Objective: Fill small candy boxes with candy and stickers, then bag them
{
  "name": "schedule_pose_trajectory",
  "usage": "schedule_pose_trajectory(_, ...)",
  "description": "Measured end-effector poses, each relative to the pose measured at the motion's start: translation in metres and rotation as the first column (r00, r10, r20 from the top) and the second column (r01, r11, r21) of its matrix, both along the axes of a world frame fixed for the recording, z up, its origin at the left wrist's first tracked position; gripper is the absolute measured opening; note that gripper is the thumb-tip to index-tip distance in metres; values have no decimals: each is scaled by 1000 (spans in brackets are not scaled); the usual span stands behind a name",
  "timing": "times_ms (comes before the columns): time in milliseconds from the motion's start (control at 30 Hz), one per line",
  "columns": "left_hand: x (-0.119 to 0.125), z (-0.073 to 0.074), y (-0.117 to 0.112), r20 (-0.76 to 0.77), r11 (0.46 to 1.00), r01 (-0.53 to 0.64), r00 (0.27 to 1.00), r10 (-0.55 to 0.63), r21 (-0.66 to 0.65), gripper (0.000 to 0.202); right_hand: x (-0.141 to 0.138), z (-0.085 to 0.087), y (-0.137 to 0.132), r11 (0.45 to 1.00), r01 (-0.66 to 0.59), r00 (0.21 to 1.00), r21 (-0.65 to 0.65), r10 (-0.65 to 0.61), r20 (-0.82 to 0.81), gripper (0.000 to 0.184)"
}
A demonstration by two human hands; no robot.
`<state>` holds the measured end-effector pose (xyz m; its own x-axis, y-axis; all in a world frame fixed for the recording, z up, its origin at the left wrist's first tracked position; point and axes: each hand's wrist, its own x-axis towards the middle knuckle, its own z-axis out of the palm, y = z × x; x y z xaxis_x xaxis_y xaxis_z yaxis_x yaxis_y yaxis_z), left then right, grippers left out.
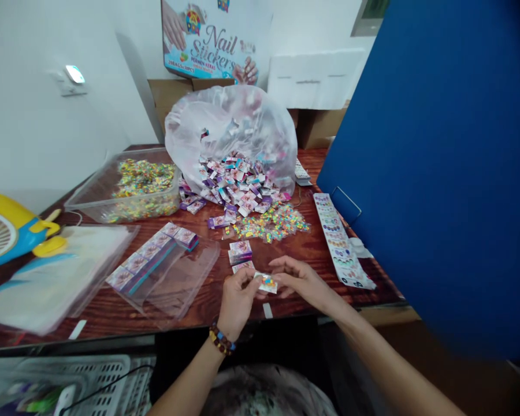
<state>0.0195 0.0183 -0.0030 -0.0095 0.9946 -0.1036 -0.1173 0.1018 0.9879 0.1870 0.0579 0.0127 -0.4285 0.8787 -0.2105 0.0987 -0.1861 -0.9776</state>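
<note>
My left hand [238, 301], with a beaded bracelet at the wrist, and my right hand [301, 280] meet over the wooden table [190, 306]. Both pinch a small white packet of colourful candy pieces [266, 283] by its ends. A short stack of small printed boxes [240, 252] stands just beyond my left hand. To its left lies a clear plastic bag [173, 277] holding a row of the same boxes [151, 252]. Loose candy pieces [268, 223] are scattered farther ahead.
A torn white sack [229, 130] spills printed packets [236, 188] onto the table. A clear tub of candy [143, 190] sits left of it, with a sheet stack [52, 277], a yellow fan [8, 231] beyond. A blue board [429, 173] blocks the right side, beside a sticker strip [340, 240].
</note>
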Motion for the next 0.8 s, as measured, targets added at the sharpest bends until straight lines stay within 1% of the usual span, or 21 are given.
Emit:
schedule_pose_trajectory(100,1,3,2,-30,998,-2,1000,4,59,21,-7,-4,-7,998,40,999,-47,-40,-1,32)
schedule_pose_trajectory(167,2,4,3,-26,998,10,1000,-9,68,20,-13,-5,-10,994,104,994,-36,-105,-26,31)
schedule_pose_trajectory(233,-1,6,6,-58,996,59,997,-55,64,19,-15,-5,-8,986,164,985,-20,-165,-48,29)
schedule_pose_trajectory(267,-4,8,9,-109,993,89,991,-80,72,19,-15,-4,-6,983,182,982,-20,-183,-46,29)
schedule_pose_trajectory(333,-15,15,23,-296,986,117,952,-76,121,19,-10,-4,2,974,227,974,-13,-227,-20,28)
schedule_pose_trajectory(367,-22,20,34,-418,980,113,908,-35,162,19,-7,-4,6,965,261,965,3,-261,-1,29)
schedule_pose_trajectory(400,-31,25,47,-550,973,96,835,36,209,21,-2,-6,11,954,300,954,29,-300,21,30)
schedule_pose_trajectory(433,-39,30,64,-663,966,82,741,105,245,23,3,-9,15,940,335,940,60,-338,41,31)
schedule_pose_trajectory(467,-47,34,82,-767,963,60,619,170,262,25,8,-12,18,928,363,928,86,-368,58,32)
schedule_pose_trajectory(500,-54,38,101,-859,968,42,472,199,247,27,12,-17,21,920,378,920,102,-385,72,32)
schedule_pose_trajectory(533,-59,40,120,-931,976,17,304,204,219,31,16,-22,21,919,381,917,104,-390,83,33)
schedule_pose_trajectory(567,-62,40,138,-975,985,0,140,170,172,35,19,-28,21,921,376,919,97,-385,91,33)
schedule_pose_trajectory(600,-64,39,155,-983,987,-26,92,161,159,38,22,-33,20,927,366,923,84,-374,96,34)
schedule_pose_trajectory(667,-62,33,181,-989,989,-56,42,142,140,45,24,-43,15,935,350,929,63,-355,103,37)
schedule_pose_trajectory(733,-58,24,196,-991,989,-73,32,127,125,51,26,-48,10,930,364,925,45,-367,101,40)
schedule_pose_trajectory(800,-55,16,203,-992,990,-81,31,119,116,51,28,-50,6,923,385,918,26,-386,88,41)
